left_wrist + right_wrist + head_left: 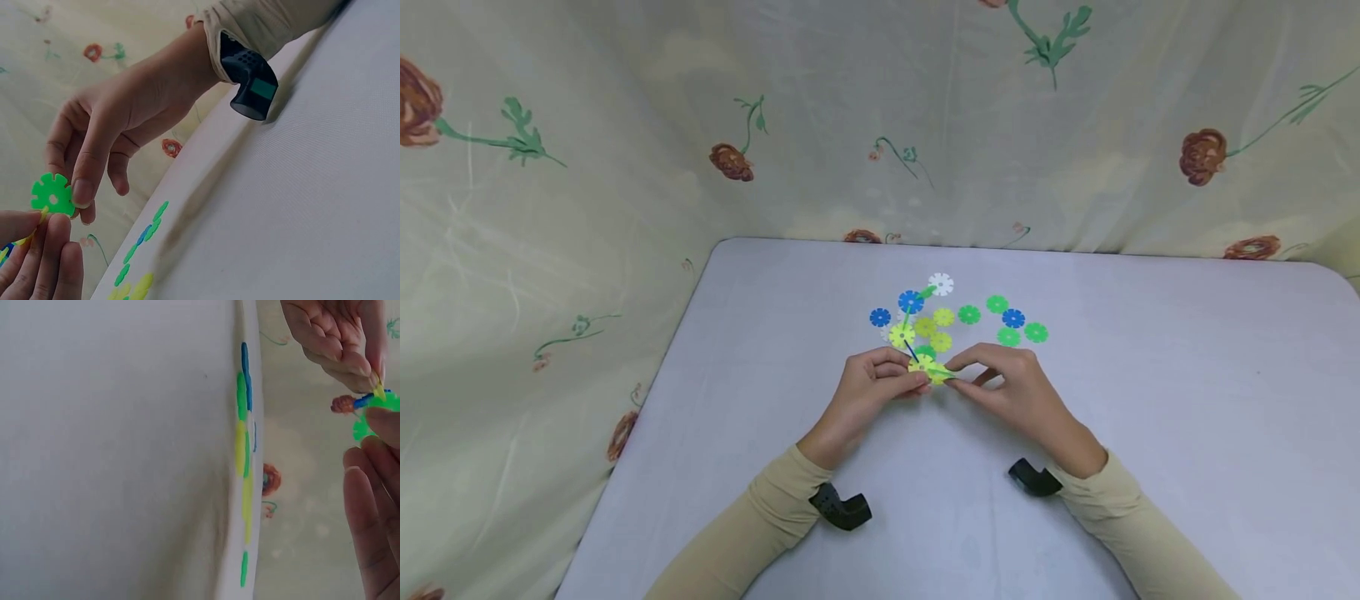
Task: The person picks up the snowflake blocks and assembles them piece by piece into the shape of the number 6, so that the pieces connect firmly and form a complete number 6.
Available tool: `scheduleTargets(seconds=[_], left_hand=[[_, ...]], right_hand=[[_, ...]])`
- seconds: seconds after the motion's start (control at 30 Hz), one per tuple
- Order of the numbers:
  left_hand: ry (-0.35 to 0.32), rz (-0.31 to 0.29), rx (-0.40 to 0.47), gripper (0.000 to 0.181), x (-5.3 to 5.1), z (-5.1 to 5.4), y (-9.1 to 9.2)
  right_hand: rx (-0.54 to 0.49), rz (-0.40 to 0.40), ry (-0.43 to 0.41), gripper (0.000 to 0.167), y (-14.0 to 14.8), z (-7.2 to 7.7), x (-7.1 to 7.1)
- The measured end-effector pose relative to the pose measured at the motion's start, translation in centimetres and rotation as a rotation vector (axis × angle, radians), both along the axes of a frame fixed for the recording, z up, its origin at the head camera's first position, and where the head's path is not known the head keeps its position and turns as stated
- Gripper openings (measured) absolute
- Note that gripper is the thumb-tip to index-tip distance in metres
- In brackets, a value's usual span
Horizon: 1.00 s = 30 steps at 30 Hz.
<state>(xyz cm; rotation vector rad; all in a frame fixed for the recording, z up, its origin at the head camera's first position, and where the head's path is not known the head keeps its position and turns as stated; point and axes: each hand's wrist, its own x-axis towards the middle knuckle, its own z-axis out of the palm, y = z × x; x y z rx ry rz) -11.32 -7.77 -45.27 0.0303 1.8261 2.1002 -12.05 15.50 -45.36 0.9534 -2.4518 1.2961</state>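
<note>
A chain of slotted plastic snowflake discs rises from my left hand [880, 377]. The hand pinches its lowest yellow disc [921, 365] between thumb and fingers. Above that come a blue disc seen edge-on [912, 352], another yellow disc [902, 335] and a blue disc [912, 301], with a white disc [941, 284] at the far end. My right hand [1018, 385] pinches a green disc [53, 195] by its rim, against the yellow disc. The left wrist view shows them meeting at the left fingertips; fingers partly hide how far the slots engage.
Loose discs lie on the white table [1187, 400] beyond my hands: yellow ones [941, 342], several green ones [1036, 332] and blue ones [1013, 318]. A flowered curtain [820, 125] hangs behind the table. Black devices [847, 510] sit at both wrists.
</note>
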Motion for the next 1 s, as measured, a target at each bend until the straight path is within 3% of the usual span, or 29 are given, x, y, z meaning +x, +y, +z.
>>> scheduleTargets(seconds=[0.2, 0.5, 0.67, 1.0], left_hand=[[-0.002, 0.003, 0.000, 0.014, -0.1, 0.0, 0.0], [-0.013, 0.004, 0.014, 0.014, -0.1, 0.0, 0.0], [-0.017, -0.002, 0.008, 0.013, -0.1, 0.0, -0.1], [-0.013, -0.004, 0.019, 0.015, -0.1, -0.1, 0.0]], right_hand=[[0.043, -0.032, -0.037, 0.029, 1.4, 0.3, -0.7], [0.158, -0.289, -0.117, 0.016, 4.1, 0.0, -2.3], [0.212, -0.368, -0.221, 0.014, 5.0, -0.3, -2.9], [0.276, -0.453, -0.390, 0.025, 5.7, -0.7, -4.1]])
